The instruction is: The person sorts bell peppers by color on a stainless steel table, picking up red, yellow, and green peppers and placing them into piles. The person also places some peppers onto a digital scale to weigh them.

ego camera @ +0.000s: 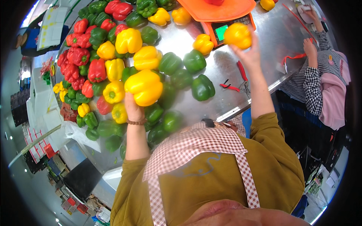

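Observation:
My left hand grips a large yellow bell pepper above the pile on the steel table. In my right hand is a smaller yellow bell pepper, raised in front of the digital scale's lit display. The scale carries an orange pan with a red pepper partly visible on it. Beside the scale lies another yellow pepper. Green bell peppers rest between my two arms. Red bell peppers are heaped at the left among green and yellow ones.
Red-handled pliers lie near the metal table edge. A co-worker in a checked sleeve stands at the right, with red tape near their hands. A clear plastic bag hangs by the pile's lower left.

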`<state>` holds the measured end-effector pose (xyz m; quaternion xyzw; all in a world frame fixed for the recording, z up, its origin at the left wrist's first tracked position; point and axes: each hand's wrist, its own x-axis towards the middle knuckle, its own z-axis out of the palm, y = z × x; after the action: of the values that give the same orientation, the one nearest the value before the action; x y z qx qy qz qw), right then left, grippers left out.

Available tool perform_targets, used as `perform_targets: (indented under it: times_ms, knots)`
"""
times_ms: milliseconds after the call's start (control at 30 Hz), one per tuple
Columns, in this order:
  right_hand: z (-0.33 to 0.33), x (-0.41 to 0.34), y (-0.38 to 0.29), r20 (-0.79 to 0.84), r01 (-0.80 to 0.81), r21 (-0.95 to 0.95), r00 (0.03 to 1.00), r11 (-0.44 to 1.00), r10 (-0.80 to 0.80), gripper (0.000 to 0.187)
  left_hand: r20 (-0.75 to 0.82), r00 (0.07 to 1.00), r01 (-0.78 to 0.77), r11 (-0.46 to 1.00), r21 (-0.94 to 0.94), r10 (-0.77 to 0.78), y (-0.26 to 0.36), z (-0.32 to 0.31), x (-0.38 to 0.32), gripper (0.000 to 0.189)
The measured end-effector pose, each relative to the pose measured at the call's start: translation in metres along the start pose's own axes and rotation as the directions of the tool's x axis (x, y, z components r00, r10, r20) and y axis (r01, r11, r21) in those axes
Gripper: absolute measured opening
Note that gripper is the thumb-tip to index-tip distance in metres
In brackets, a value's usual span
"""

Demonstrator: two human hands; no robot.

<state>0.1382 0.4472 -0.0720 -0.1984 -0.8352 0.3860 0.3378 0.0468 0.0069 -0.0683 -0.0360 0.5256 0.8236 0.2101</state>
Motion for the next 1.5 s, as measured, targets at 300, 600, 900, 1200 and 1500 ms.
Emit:
perform_targets:
  times_ms: [300, 600, 900, 1200, 1500]
  knots:
    - [0.015, 0.147, 0.039, -0.178, 0.058, -0.183, 0.98, 0.981, -0.091, 0.086, 0.058, 0.998, -0.036, 0.83, 0.556, 0.004, 0.008, -0.004, -0.019, 0.048]
    - [0.018, 0.122, 0.022, -0.225, 0.145, -0.076, 0.961, 0.987, -0.158, 0.061, 0.169, 0.985, -0.162, 0.237, 0.958, -0.012, 0.052, 0.004, -0.004, 0.069]
    - [0.074, -0.04, -0.063, 0.593, 0.075, 0.115, 0.794, 0.99, -0.129, 0.043, 0.033, 0.825, -0.262, 0.329, 0.907, 0.565, 0.094, -0.1, 0.074, 0.042]
    - [0.084, -0.064, -0.074, 0.554, 0.265, -0.003, 0.803, 0.964, -0.219, 0.047, -0.774, 0.442, 0.501, 0.591, 0.632, 0.453, 0.134, -0.26, 0.123, 0.081]
    - [0.088, -0.066, -0.073, 0.517, 0.228, -0.001, 0.833, 0.974, -0.195, 0.042, -0.929, 0.347, 0.692, 0.634, 0.346, 0.127, 0.136, -0.314, 0.149, 0.099]
